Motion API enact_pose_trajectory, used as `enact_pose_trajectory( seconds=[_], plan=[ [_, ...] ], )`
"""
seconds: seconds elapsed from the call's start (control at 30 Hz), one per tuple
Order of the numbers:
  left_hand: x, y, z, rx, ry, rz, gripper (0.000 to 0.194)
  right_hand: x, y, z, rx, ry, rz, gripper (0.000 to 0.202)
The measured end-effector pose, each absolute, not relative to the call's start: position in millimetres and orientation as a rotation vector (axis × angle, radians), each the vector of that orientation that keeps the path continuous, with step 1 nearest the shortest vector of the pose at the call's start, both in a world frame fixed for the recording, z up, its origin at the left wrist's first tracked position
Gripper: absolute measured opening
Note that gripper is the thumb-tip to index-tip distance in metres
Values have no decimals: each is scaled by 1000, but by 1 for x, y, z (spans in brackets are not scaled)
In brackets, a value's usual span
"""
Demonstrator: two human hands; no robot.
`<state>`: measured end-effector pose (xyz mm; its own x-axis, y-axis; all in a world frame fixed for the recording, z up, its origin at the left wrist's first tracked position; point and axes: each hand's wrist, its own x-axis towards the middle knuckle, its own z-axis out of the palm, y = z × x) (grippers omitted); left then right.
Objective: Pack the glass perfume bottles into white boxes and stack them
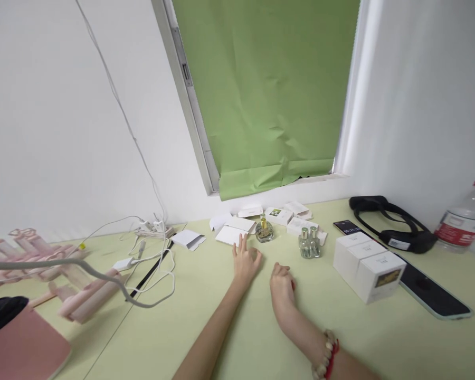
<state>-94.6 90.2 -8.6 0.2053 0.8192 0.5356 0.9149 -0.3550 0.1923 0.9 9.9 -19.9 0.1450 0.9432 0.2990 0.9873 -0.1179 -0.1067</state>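
My left hand (245, 262) lies palm down with its fingers apart, the fingertips at the near edge of a flattened white carton (230, 234). Just beyond it stands a small clear glass perfume bottle (264, 232) with a gold spray top. My right hand (282, 285) rests on the table to the right, fingers curled in; whatever they may hold is hidden. Two more glass perfume bottles (309, 245) stand side by side, ahead and to the right of this hand. Farther right sit several white boxes (366, 269) in a row.
Opened white cartons (279, 215) lie along the wall. On the right are a phone (431, 290), a black headset (396, 240) and a plastic bottle (463, 221). Cables (170, 274), a power strip (154, 231) and pink tube-like pieces (91, 295) occupy the left.
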Motion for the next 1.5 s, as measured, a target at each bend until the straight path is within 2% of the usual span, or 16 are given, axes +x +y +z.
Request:
enact_pose_trajectory(
  seconds=[0.17,0.33,0.47,0.63,0.83,1.0,1.2,1.33,1.4,1.5],
  plan=[
    [-91,103,-10,-2202,-1812,-850,22,6,7,-11,-2181,-1902,-227,33],
    [-88,104,-11,-2145,-2110,-831,54,9,4,1,-2230,-1984,-279,39],
    [-90,84,-9,-2150,-1879,-1057,61,11,4,5,-2233,-2022,-274,42],
    [-93,33,-2,-2125,-1610,-1239,60,23,8,3,-2037,-2053,-71,46],
    [-97,3,3,-2255,-1407,-1286,61,32,11,0,-1717,-1825,322,73],
    [-100,3,0,-2458,-1170,-1241,57,23,4,1,-1489,-1710,431,84],
    [-99,2,5,-2501,-1126,-1341,46,22,2,3,-1422,-1611,537,71],
    [-103,6,13,-2461,-1336,-1352,24,20,4,5,-1338,-1535,464,68],
    [-106,8,14,-2440,-1442,-1403,23,20,5,4,-1289,-1502,425,68],
    [-111,12,15,-2399,-1495,-1658,26,22,8,2,-1244,-1459,416,65]
  ],
)
